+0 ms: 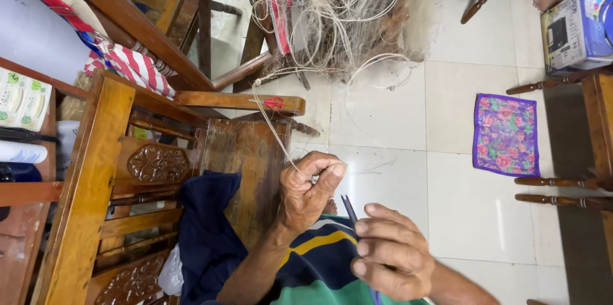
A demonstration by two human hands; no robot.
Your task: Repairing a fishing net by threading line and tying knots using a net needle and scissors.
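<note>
White tiled floor [396, 171], left hand [310, 193] pinching cord [271, 127], right hand [393, 251] gripping needle [349, 209]

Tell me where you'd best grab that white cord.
Probably pinch the cord on its free taut stretch just above the left hand, coming from the side. It runs straight there, clear of the tangled net, while the right hand holds scissors.

This looks like a room in a home. White floor tiles [389, 120] lie past the hands, carved wooden chairs [153, 164] stand beside them, and a flowery cloth [506, 134] lies farther off.
</note>
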